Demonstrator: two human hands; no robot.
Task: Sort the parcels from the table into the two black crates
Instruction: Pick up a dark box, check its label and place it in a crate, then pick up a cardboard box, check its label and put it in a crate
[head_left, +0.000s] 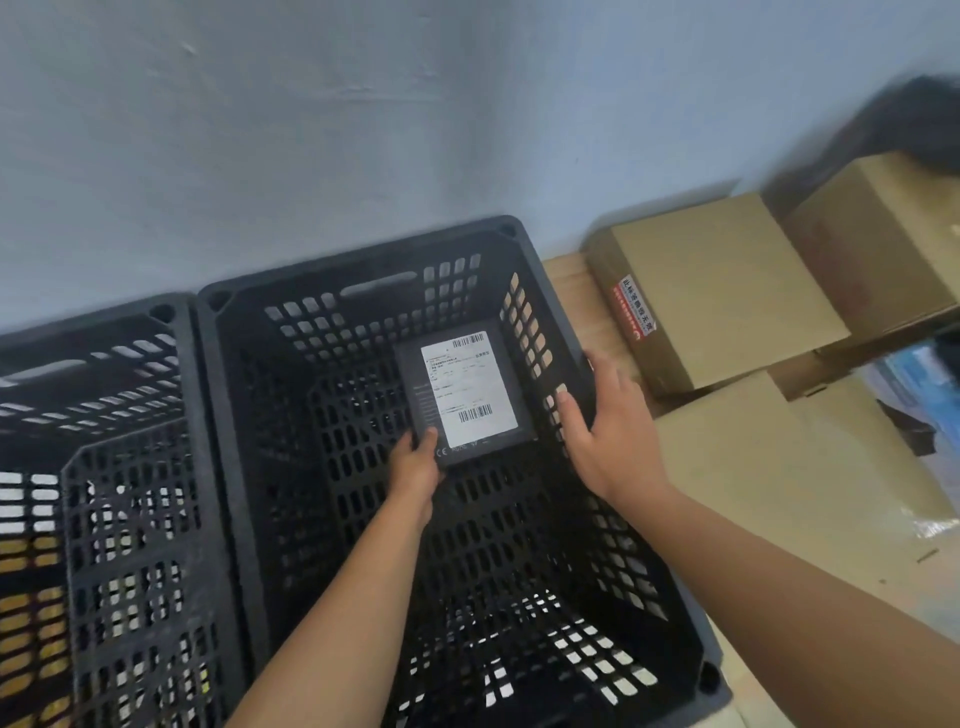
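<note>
Two black lattice crates stand side by side against the wall: the right crate and the left crate. My left hand reaches down inside the right crate and grips the near left corner of a flat dark parcel with a white shipping label. The parcel sits low in the crate near its far right wall. My right hand rests with spread fingers on the right crate's right rim, holding nothing. Cardboard parcels lie on the table to the right: a brown box with a red-and-white sticker and a larger flat box.
Another brown box sits at the far right with a dark bag behind it. A blue and clear plastic packet lies at the right edge. The light wooden table shows beside the crate. A pale wall stands behind.
</note>
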